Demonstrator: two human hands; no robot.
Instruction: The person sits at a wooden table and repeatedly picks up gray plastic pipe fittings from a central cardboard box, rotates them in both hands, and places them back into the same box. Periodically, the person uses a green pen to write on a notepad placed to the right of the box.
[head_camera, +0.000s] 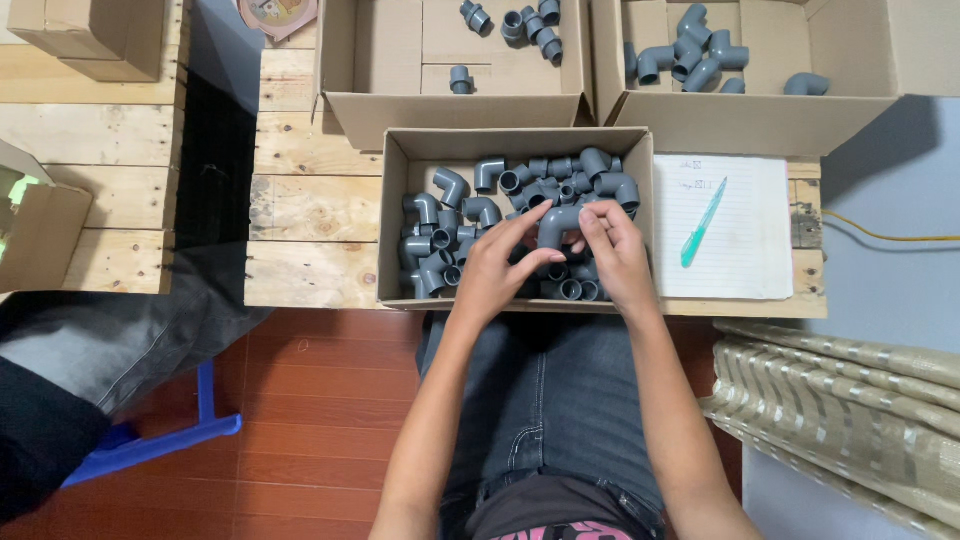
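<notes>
Both hands, left hand (492, 272) and right hand (617, 256), are pinching one grey elbow (557, 224) between fingertips, just above the near box (395, 225) of fittings.

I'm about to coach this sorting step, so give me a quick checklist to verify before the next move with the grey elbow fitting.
1. Grey elbow fitting held by both hands: ok.
2. Left hand and right hand over the near box: ok.
3. Near box stocked with fittings: ok.
4. Far left box has room: ok.
5. Far right box has room: ok.
6. Fitting free of defects: cannot tell.
</notes>
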